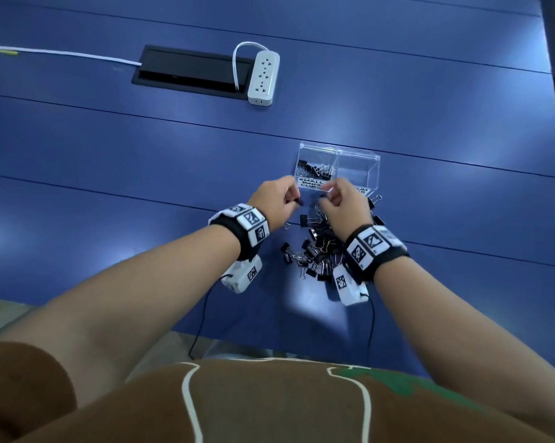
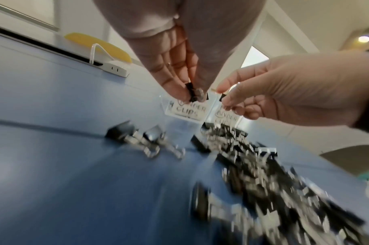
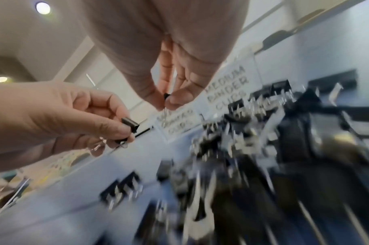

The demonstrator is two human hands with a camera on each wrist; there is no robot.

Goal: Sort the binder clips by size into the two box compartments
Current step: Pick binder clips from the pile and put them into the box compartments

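Observation:
A clear two-compartment box [image 1: 359,156] stands on the blue table. Its left compartment, labelled SMALL BINDER CLIPS [image 1: 311,184], holds several black clips [image 1: 316,170]; the right one, labelled MEDIUM [image 3: 225,82], looks empty. A loose pile of black binder clips [image 1: 317,247] lies in front of the box, partly hidden under my right wrist. My left hand [image 1: 293,199] pinches a black binder clip [image 2: 193,94] just before the small label. My right hand [image 1: 328,195] pinches a small binder clip [image 3: 166,96] close beside it, above the pile's far end.
A white power strip [image 1: 263,78] and a black cable hatch [image 1: 189,70] lie farther back on the table [image 1: 110,155]. A white cable [image 1: 62,54] runs off to the left. Thin black wires [image 1: 202,314] hang from the wrist cameras over the near table edge.

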